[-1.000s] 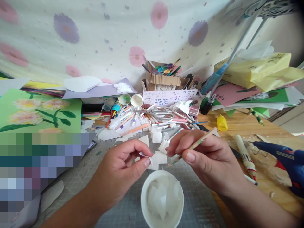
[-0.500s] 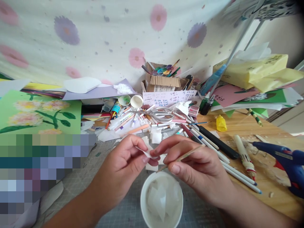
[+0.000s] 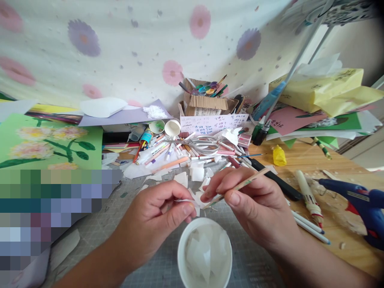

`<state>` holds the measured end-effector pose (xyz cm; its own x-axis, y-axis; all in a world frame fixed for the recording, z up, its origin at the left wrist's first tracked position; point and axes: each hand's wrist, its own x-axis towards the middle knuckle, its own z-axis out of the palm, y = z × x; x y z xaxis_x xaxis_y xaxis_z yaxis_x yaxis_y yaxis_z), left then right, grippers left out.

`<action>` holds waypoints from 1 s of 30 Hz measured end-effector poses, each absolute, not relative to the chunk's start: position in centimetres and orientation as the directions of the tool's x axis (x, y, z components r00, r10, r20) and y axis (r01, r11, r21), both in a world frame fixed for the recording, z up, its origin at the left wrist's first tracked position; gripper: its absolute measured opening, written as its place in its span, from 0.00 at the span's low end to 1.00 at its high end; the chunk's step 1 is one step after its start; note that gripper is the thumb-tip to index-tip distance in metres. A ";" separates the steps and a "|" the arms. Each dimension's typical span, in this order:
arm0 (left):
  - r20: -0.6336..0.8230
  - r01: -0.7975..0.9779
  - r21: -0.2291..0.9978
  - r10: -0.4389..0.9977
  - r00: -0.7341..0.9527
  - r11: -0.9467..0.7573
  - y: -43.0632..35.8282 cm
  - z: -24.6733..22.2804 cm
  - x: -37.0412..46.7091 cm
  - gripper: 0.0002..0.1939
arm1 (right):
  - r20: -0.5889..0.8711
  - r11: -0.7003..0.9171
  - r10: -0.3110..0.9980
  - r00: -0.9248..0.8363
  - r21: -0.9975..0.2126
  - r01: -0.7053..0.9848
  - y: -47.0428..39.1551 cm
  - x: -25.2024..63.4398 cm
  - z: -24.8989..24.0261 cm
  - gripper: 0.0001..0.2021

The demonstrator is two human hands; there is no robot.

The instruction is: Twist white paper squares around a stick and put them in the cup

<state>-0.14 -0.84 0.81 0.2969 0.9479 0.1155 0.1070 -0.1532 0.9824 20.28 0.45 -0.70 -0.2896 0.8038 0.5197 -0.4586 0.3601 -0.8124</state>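
Between thumb and fingers, my left hand (image 3: 168, 212) pinches a small piece of white paper (image 3: 188, 199), held almost edge-on to me. My right hand (image 3: 252, 200) is closed on a thin wooden stick (image 3: 249, 181), which slants down to the left. The stick's lower tip is close beside the paper; whether they touch I cannot tell. Below and between both hands stands a white paper cup (image 3: 181, 256) with pale translucent pieces (image 3: 207, 250) inside. Several white paper scraps (image 3: 197, 173) lie on the grey cutting mat (image 3: 156, 256) behind the hands.
Behind the scraps are piled markers, with scissors (image 3: 207, 145) on top. A cardboard box (image 3: 207, 103) of brushes stands farther back. To the right lie a blue glue gun (image 3: 354, 196), a multicolour pen (image 3: 310, 200) and a yellow bottle (image 3: 279, 156). A green flower painting (image 3: 87, 136) is at left.
My right hand has shifted slightly right and up with the stick, and its fingers have come away from the paper. The paper in my left hand now lies flatter.
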 end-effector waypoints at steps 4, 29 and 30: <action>0.178 0.184 0.955 0.945 0.273 -0.233 -0.9 0.6 -0.3 0.07 | 0.529 0.385 0.803 -0.273 -0.812 -0.439 0.4 20.3 -0.8 0.04; 0.034 0.106 0.991 0.931 0.363 -0.078 -0.7 0.4 -0.5 0.08 | 0.574 0.494 0.762 -0.298 -0.814 -0.304 0.2 20.3 -0.3 0.04; 0.033 0.122 0.989 0.938 0.344 -0.080 -0.7 0.4 -0.5 0.07 | 0.569 0.483 0.770 -0.289 -0.815 -0.319 0.3 20.3 -0.4 0.04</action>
<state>-0.53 -0.68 0.43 0.3440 0.9384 0.0332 0.1220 -0.0797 0.9893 20.25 0.25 -0.36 -0.2887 0.7699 0.5691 -0.3188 0.4832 -0.8154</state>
